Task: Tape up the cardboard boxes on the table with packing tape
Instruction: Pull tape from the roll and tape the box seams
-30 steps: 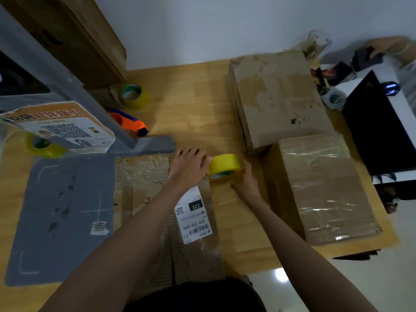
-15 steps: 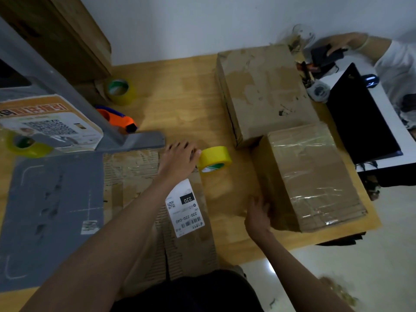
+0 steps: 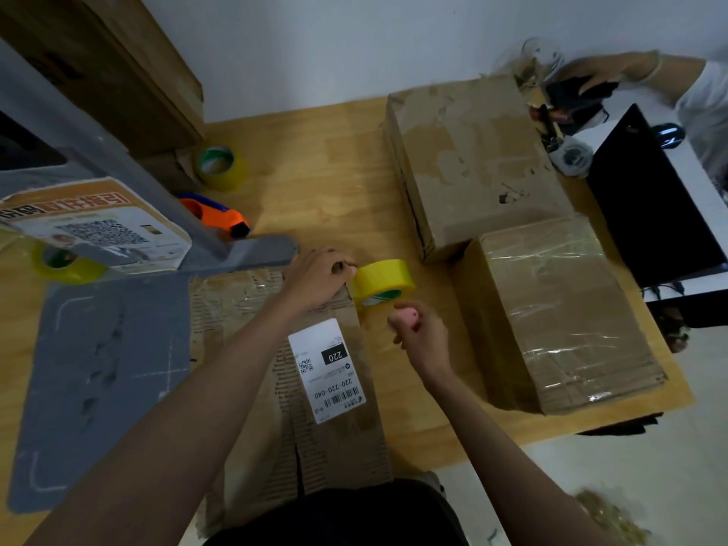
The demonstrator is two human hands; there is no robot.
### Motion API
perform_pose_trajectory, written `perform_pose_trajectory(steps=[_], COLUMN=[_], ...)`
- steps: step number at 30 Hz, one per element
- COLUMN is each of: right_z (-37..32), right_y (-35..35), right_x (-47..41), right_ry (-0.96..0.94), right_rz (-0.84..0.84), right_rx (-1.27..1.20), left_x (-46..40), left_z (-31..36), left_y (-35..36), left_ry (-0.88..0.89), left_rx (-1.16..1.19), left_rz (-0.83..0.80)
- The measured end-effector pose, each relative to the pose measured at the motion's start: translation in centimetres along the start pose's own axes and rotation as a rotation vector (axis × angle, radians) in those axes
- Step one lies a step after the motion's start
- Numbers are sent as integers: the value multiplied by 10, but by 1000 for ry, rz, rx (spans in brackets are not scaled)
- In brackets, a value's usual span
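My left hand presses on the flattened box at lower centre, pinching tape from the yellow roll beside it; my right hand is curled, empty. Right-hand box looks taped; this one isn't yet.

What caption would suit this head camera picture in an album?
Left hand on a worn cardboard box beside a yellow tape roll, right hand curled just below it.

Your wooden worktop stands against a plain pale wall. A brown cabinet sits at its far left corner. Pale floor shows off the right edge; light is dim.
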State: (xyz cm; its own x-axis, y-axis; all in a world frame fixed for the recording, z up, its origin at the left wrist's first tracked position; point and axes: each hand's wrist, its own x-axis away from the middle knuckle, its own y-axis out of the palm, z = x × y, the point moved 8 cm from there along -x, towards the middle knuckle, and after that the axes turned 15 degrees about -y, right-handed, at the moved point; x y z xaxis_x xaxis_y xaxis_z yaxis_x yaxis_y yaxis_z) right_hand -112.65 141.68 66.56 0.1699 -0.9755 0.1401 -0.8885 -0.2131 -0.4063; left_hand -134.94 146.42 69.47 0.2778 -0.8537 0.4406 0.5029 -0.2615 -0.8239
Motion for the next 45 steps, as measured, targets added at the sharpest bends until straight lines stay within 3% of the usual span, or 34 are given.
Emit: perform_pose_trajectory(steps=[5, 10, 17, 23, 45], right_z=[-45, -51, -58, -54, -73], right_y=[-2, 3, 5, 14, 38], right_x=[-13, -20, -28, -32, -52], right_ry=[-45, -35, -121, -82, -119], right_rz=[34, 40, -26, 13, -52], right_rx=[-300, -400, 49, 49, 192], left_x=[-11, -18, -23, -27, -33], left_z=[4, 20, 26, 21, 23], left_y=[-2, 8, 19, 19, 25], left_ry=[-15, 54, 79, 18, 11], left_rx=[46, 162, -29, 152, 194], left_rz=[-115, -417, -523, -553, -576])
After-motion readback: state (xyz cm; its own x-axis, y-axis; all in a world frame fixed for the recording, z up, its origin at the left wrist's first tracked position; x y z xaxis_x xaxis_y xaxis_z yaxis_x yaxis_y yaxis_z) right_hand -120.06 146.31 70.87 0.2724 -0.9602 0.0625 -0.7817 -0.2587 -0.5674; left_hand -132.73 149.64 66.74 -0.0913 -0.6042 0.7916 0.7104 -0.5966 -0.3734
